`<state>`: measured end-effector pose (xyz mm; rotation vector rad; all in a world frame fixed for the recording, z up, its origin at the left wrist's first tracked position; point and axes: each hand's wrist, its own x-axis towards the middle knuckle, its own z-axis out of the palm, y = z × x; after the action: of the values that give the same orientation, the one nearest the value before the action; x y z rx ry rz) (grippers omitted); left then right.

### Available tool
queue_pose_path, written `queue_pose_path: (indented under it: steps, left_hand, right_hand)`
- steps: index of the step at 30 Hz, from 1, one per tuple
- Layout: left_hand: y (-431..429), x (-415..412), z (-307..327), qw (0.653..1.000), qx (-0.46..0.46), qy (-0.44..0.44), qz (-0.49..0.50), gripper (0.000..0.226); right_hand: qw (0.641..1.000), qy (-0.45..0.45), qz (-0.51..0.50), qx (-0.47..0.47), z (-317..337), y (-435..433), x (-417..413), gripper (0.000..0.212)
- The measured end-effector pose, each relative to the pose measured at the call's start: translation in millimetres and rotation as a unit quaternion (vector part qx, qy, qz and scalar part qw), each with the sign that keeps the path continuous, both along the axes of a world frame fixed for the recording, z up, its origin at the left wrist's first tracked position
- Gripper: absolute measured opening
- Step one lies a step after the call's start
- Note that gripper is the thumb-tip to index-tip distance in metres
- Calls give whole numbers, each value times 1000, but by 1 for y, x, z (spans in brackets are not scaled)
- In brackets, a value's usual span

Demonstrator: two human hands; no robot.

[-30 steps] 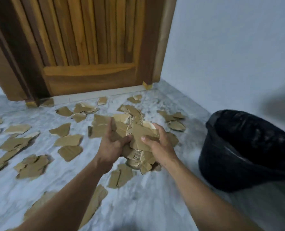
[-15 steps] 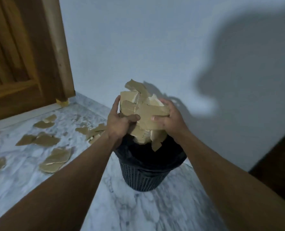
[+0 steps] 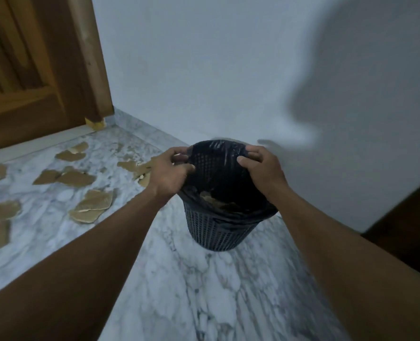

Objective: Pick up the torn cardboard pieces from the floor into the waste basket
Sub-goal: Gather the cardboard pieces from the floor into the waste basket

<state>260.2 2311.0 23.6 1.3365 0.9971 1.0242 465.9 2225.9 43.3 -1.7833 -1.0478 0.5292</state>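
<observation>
Currently, several torn pieces [image 3: 213,201] are lying inside the basket [image 3: 216,232], low in its black liner [image 3: 218,168]. The basket is standing upright on the marble floor [image 3: 191,291], near the wall [image 3: 204,70]. The left hand [image 3: 170,174] is gripping the liner at the left rim, its fingers [image 3: 179,153] curling tightly around the film. The right hand [image 3: 265,171] is resting at the right rim, its fingers [image 3: 249,150] curling over the liner's edge. Motion blur is softening this side, so the hand appears to be pinching the film rather than merely touching it. Loose pieces [image 3: 92,205] are lying scattered on the floor to the basket's left, the nearest showing just behind the left hand. A wooden door [image 3: 32,82] is standing beyond them.
</observation>
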Motion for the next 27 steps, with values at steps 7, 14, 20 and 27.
queue_pose_path:
  steps: [7, 14, 20, 27]
  left_hand:
    - [-7, -107, -19, 990, 22, 98, 103, 32]
    - [-10, -219, -54, 959, 4, 258, 118, 36]
    - [9, -254, -118, 928, 19, 351, 126, 51]
    - [71, -239, -195, 898, 14, 423, 122, 69]
  right_hand:
    - [984, -159, 75, 4, 20, 13, -98, 42]
    - [962, -238, 131, -32, 18, 40, -195, 45]
    - [957, -228, 162, -81, -66, 96, -233, 47]
    - [945, -170, 198, -195, -188, 162, -226, 82]
